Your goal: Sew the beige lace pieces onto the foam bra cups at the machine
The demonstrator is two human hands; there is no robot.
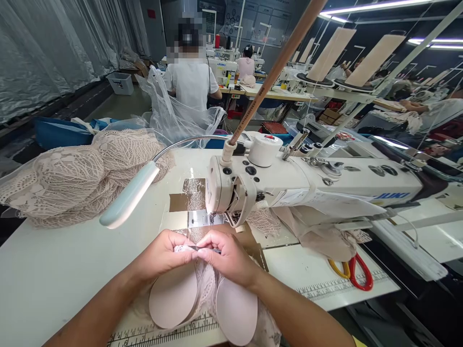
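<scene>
My left hand (164,254) is closed, pinching the lace edge of a pale pink bra (173,296). Opposite it, my right hand (226,255) is closed on a slim dark tool (217,250), possibly tweezers, whose tip meets the lace at my left fingertips. Both hands almost touch, just in front of the sewing machine's needle area (211,219). Below them hang the bra's two smooth cups, with lace between. Much of the dark tool is hidden by my fingers.
The white sewing machine (289,178) stands just beyond my hands. A lamp (130,195) reaches over the table from its head. Lace pieces (72,173) are heaped at the left. Red-and-yellow-handled scissors (360,272) lie right, near a printed ruler (314,291). People sit at machines behind.
</scene>
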